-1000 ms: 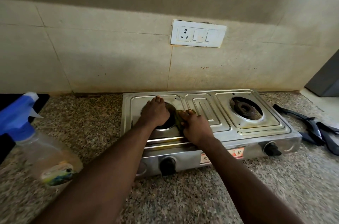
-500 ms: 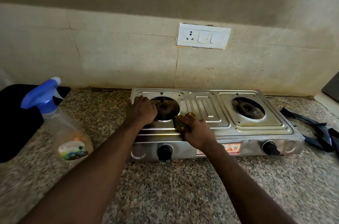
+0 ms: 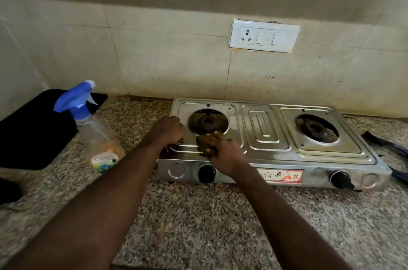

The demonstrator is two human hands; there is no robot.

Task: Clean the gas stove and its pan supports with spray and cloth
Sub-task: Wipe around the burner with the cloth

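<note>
- Right hand [image 3: 223,154] grasps a folded green cloth [image 3: 202,142], pressing it on the stove [image 3: 266,130] top at the front rim of the left burner [image 3: 207,122] opening.
- Left hand [image 3: 167,130] has its fingers curled and rests on the stove's left end beside that opening. Can't tell if it grips anything. Looks like bracing.
- Stove sits toward the back edge of the tabletop [image 3: 198,214]. Pan supports [image 3: 384,143] are off it, lying by the tabletop's right edge, partly out of view.
- Risk 1: the right wrist hangs just above the left knob [image 3: 206,173]. A hard pull-stroke toward the front could nudge it and open the gas.
- Risk 2: the cloth is at the lip of the burner cut-out. It could snag on the rim or push grime and liquid down onto the burner, clogging the ports.
- Risk 3: the stove is light sheet metal on polished stone. If the left hand lets up, scrubbing force likely slides the whole unit.
- Risk 4: the spray bottle [image 3: 97,137] stands near the left forearm, toward the tabletop's left edge. An elbow swing tips it.
- Risk 5: the wall socket [image 3: 263,36] is directly above the stove. Any spray aimed high reaches it.
- Right burner [image 3: 315,127] area shows brown staining, so it probably needs its own pass.
</note>
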